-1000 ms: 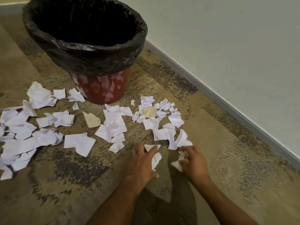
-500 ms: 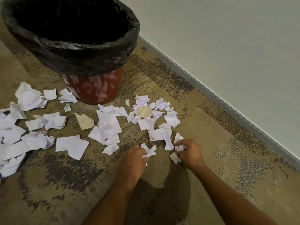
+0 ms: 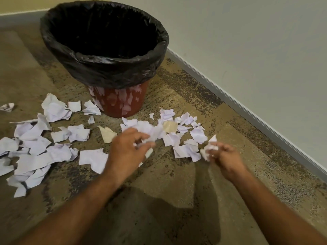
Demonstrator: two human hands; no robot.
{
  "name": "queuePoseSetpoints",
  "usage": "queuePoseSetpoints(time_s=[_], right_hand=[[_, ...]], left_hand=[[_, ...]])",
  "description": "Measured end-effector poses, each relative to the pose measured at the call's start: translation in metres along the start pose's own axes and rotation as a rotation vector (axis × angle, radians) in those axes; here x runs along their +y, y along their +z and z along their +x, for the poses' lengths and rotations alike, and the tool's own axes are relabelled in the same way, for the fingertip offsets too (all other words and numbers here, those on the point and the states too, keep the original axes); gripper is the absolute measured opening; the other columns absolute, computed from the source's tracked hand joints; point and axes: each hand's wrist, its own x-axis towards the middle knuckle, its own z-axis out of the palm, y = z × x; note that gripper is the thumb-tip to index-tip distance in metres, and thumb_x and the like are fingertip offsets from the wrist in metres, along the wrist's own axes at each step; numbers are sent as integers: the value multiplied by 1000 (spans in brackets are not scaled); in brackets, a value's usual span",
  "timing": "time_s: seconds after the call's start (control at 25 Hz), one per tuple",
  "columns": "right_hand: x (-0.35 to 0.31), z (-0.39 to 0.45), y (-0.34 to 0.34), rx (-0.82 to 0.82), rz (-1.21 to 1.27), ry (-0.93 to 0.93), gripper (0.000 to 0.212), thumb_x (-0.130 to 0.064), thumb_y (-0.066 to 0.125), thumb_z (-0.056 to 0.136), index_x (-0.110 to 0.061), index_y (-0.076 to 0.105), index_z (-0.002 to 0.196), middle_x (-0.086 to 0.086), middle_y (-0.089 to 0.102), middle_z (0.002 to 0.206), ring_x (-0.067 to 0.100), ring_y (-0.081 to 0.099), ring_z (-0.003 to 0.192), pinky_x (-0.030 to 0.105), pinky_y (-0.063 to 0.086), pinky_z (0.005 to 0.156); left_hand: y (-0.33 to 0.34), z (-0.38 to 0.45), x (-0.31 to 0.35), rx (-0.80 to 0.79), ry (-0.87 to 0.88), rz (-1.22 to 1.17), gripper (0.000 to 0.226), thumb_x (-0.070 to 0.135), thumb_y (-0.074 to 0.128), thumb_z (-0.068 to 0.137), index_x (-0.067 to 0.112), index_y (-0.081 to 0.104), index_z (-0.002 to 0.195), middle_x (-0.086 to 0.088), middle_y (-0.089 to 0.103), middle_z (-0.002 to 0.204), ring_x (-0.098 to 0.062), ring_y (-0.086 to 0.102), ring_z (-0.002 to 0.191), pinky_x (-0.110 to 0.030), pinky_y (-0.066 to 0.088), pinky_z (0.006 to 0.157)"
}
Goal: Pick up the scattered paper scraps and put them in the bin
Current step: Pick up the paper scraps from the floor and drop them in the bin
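A red bin (image 3: 120, 105) lined with a black bag (image 3: 106, 71) stands on the carpet at upper centre. Several white paper scraps (image 3: 58, 110) lie scattered in front of it, with a larger heap on the left (image 3: 33, 156) and a smaller cluster on the right (image 3: 185, 138). Two scraps are tan (image 3: 108, 134). My left hand (image 3: 127, 149) is raised above the floor, its fingers shut on a blurred white scrap (image 3: 152, 133). My right hand (image 3: 224, 158) is also lifted and pinches crumpled white scraps (image 3: 209, 147).
A pale wall with a grey baseboard (image 3: 247, 112) runs diagonally along the right side, close to the bin. Another baseboard runs along the back left. One lone scrap (image 3: 7, 106) lies at the far left. Patterned brown carpet (image 3: 159, 191) lies under my arms.
Both hands have lifted off the floor with scraps in them and moved toward the bin. The camera has tilted, so the bin sits more central in view.
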Motion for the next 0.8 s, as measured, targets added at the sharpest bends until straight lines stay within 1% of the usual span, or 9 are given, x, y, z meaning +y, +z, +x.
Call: queuePoseSetpoints(time_s=[0.12,0.24,0.28,0.36,0.44,0.52,0.6,0.68,0.8], right_hand=[[-75,-15,27,-141,289,-123,33,13,61,82,-6,65,109,22,62,125,25,74,84,24,60,57],[-154,-46,78,-321,325,-354,38,12,64,83,-6,61,116,18,57,132,28,73,95,25,60,65],[-179,-58,98,-352,316,-446,36,12,64,82,-6,62,112,17,57,130,29,73,97,27,60,70],[-218,-78,142,-401,252,-666,32,13,66,80,-6,63,106,14,59,121,29,70,101,33,60,78],[-238,-88,184,-394,73,-897,31,9,70,76,-7,64,102,11,62,114,25,68,101,36,60,81],[-237,-87,219,-303,-179,-1052,31,3,74,73,-15,68,98,1,66,107,15,66,101,32,59,83],[-226,-82,244,-228,-447,-1159,32,0,73,75,-20,71,100,-10,67,104,5,62,100,23,56,87],[-211,-79,258,-215,-688,-1251,29,-3,69,84,-21,73,106,-10,70,109,3,62,102,17,51,91],[-199,-77,265,-222,-872,-1286,30,-5,60,88,-23,76,105,-9,72,110,-1,59,96,12,45,82]], left_hand=[[-59,31,38,182,189,50,23,29,78,79,16,74,97,5,62,84,-5,56,68,-12,51,61],[-117,67,81,368,284,7,24,39,75,82,23,72,100,4,68,91,-6,60,72,-16,50,66],[-132,79,94,397,290,6,27,44,72,84,25,71,103,7,68,94,0,62,74,-15,52,68],[-149,105,108,435,243,45,35,49,65,88,23,66,112,14,63,100,12,59,75,1,43,66],[-158,133,107,453,181,111,38,46,63,91,18,63,116,12,58,104,8,57,82,6,36,59],[-165,155,97,394,180,193,29,37,67,91,17,64,112,6,60,105,-4,57,91,1,39,57],[-168,168,85,291,168,348,27,28,73,87,13,70,109,-1,67,104,-13,61,88,-11,43,63],[-166,173,75,203,184,490,26,25,77,84,13,74,106,-7,71,101,-17,64,86,-22,47,73],[-158,168,67,126,249,530,24,29,75,85,14,75,103,-5,69,98,-16,61,84,-27,46,75]])
